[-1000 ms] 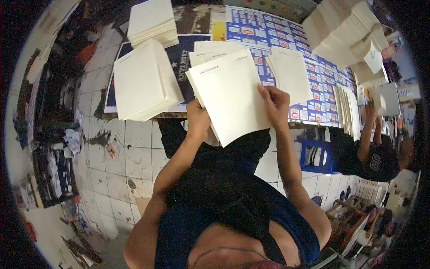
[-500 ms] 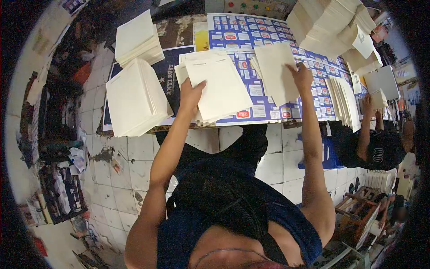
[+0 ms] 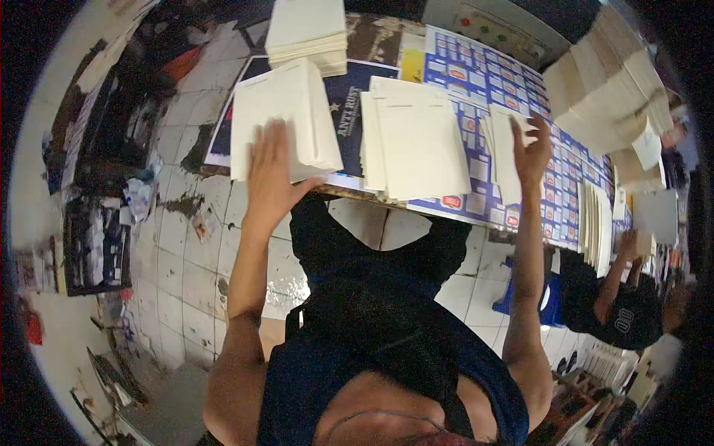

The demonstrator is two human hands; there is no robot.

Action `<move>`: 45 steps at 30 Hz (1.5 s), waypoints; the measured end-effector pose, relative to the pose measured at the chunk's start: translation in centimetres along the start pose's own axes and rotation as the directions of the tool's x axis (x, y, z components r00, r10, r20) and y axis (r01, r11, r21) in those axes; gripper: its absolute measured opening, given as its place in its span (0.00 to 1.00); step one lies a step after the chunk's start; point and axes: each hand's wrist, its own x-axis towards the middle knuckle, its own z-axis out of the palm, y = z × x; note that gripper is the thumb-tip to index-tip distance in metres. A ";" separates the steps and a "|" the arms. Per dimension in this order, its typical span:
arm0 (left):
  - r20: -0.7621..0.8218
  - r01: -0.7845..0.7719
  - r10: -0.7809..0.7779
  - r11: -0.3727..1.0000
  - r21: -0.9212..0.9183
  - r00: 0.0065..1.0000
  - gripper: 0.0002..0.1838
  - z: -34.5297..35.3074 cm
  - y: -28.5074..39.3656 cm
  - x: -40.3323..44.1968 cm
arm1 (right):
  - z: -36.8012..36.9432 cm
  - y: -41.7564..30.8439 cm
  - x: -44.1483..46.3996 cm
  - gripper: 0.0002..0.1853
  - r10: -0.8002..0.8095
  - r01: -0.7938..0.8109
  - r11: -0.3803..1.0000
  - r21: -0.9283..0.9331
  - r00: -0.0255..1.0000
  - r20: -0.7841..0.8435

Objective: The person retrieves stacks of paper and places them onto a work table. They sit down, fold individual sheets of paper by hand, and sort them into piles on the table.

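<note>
My left hand (image 3: 272,175) lies open with its fingers stretched over the front of a thick stack of cream paper booklets (image 3: 268,97); its thumb points right, and motion blurs the fingers a little. In the middle, a fanned pile of cream printed sheets (image 3: 420,149) rests on the table with no hand on it. My right hand (image 3: 532,152) is at the right edge of a smaller set of cream sheets (image 3: 507,160), its fingers apart and slightly bent. Whether its fingertips touch those sheets I cannot tell.
Another booklet stack (image 3: 306,33) stands at the back left. Blue printed sheets (image 3: 476,67) cover the table. Tall paper stacks (image 3: 610,82) rise at the right, near a fanned row of booklets (image 3: 595,223). A co-worker in a dark shirt (image 3: 628,316) sits beyond.
My left hand has left the middle pile and moved left onto the thick stack, its fingers now spread. My right hand stays by the right-hand sheets. The view has turned leftward.
</note>
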 end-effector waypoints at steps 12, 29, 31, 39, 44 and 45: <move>-0.056 -0.142 0.130 0.910 -0.389 0.990 0.34 -1.2 6.0 -5.8 | 10.3 -20.9 -8.7 0.20 -0.106 -0.361 0.717 0.596 0.789 0.605; 0.357 0.305 0.010 -0.544 -0.782 0.934 0.12 4.0 9.2 -3.8 | 0.1 -12.7 -10.5 0.19 0.227 -0.725 0.346 0.596 0.681 0.696; 0.393 0.337 0.048 -0.614 -0.714 0.918 0.14 4.3 9.8 -3.7 | 1.0 -11.6 -11.5 0.19 0.222 -0.773 0.248 0.584 0.632 0.742; 0.522 0.415 0.193 -0.840 -0.349 0.830 0.17 6.3 11.5 -3.8 | 3.0 -12.2 -13.4 0.18 0.137 -0.814 -0.069 0.576 0.564 0.814; 0.396 0.314 -0.175 -0.365 -0.876 0.901 0.13 6.7 10.8 -2.8 | 2.1 -10.2 -11.9 0.14 0.303 -0.732 0.327 0.598 0.680 0.668; 0.328 0.278 -0.230 -0.226 -0.934 0.916 0.12 6.8 10.8 -2.6 | 1.7 -10.1 -11.5 0.13 0.302 -0.692 0.444 0.569 0.713 0.632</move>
